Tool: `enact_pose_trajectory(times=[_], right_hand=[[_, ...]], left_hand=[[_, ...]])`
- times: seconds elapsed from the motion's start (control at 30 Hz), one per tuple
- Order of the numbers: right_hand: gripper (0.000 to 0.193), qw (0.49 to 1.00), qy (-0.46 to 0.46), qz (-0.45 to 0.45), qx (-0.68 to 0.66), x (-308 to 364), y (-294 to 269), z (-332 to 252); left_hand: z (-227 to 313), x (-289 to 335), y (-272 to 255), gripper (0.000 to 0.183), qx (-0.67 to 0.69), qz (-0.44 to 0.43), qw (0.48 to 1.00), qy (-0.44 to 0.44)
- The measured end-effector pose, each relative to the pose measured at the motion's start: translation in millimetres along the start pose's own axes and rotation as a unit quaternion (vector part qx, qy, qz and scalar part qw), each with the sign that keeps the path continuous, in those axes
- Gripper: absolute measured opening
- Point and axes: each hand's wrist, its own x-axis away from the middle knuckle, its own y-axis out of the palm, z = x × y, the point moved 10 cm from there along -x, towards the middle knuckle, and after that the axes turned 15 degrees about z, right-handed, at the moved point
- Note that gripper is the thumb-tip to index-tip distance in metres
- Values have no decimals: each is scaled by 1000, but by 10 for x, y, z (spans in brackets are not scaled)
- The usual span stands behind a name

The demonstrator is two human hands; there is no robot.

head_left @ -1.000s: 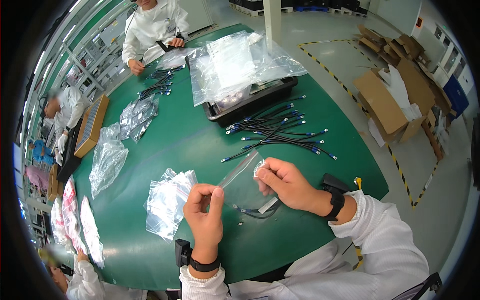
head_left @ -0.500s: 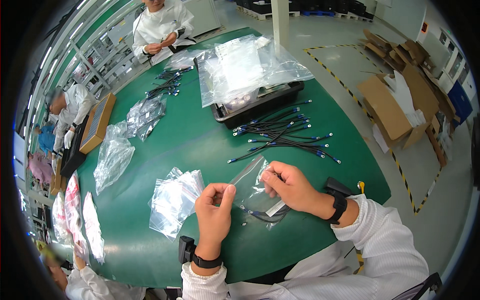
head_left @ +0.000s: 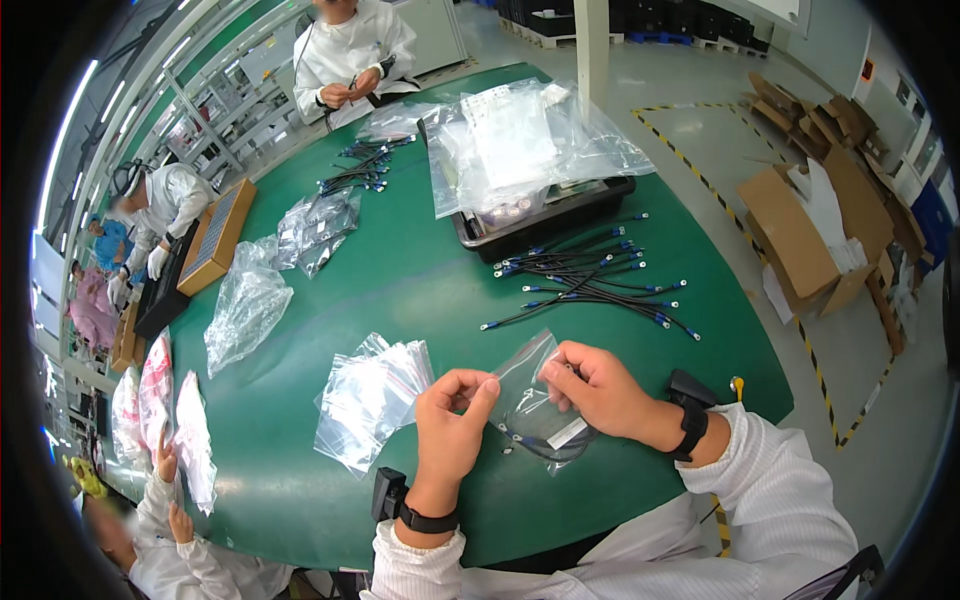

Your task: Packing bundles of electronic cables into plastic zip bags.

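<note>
The left hand (head_left: 452, 425) and right hand (head_left: 600, 390) still pinch one clear bag (head_left: 522, 395) over the worktop's (head_left: 270, 470) near edge, like a second ago. Inside curls black cable (head_left: 530, 441) with one white label (head_left: 568, 433). The co-worker's hands (head_left: 350, 90) past the far edge were apart; now they meet. One pile of flat bags (head_left: 370, 400) lies left. Farther off are one bin (head_left: 545, 228) and two cable heaps, too tangled to count.

Past this broad green table (head_left: 270, 430) rises a pale square pillar (head_left: 592, 50); yellow-and-black striped tape (head_left: 820, 384) marks the shiny grey floor (head_left: 690, 140).
</note>
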Motion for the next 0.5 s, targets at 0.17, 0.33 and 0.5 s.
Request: enact_pose_trajectory(times=[0.17, 0.33, 0.5], right_hand=[[23, 1000, -7, -14, -2, 25, 37, 20], [24, 1000, -15, -13, 0, 8, 41, 51], [25, 999, -23, -34, 34, 68, 95, -5]], left_hand=[[-49, 22, 48, 16, -3, -4, 999, -32], [-25, 16, 55, 16, 7, -15, 999, -41], [-113, 53, 72, 15, 16, -21, 997, -76]])
